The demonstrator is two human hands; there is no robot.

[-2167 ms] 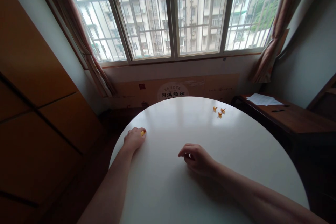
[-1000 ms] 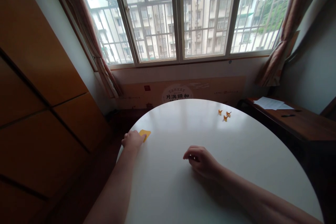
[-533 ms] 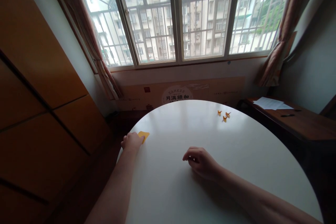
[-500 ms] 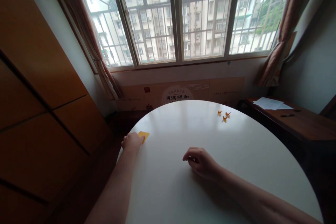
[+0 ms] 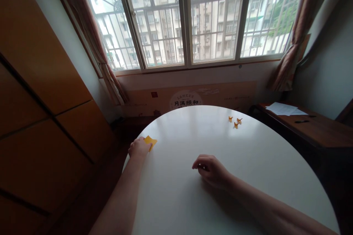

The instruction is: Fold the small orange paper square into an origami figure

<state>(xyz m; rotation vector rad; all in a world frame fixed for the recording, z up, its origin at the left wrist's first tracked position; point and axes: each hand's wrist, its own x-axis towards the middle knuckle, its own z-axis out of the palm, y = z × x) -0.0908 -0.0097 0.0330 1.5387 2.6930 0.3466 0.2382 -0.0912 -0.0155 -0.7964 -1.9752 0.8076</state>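
At the left rim of the white round table, my left hand is closed on yellow square paper, thumb on its near side. Part of the paper is hidden behind the fingers, and I cannot tell if it is one sheet or a few. My right hand rests on its side near the table's middle, fingers loosely curled in with nothing visible in them. Toward the far right of the tabletop stand three small folded-paper figures, orange-yellow and bird-like.
Beyond the table is a barred window with tied curtains at its sides. A brown wooden side table on the right carries white papers. Wooden cabinet panels stand at the left.
The yellow paper's far edge has shifted up a little under my left hand, which has moved very slightly to the right. My right hand and the paper figures have stayed put.
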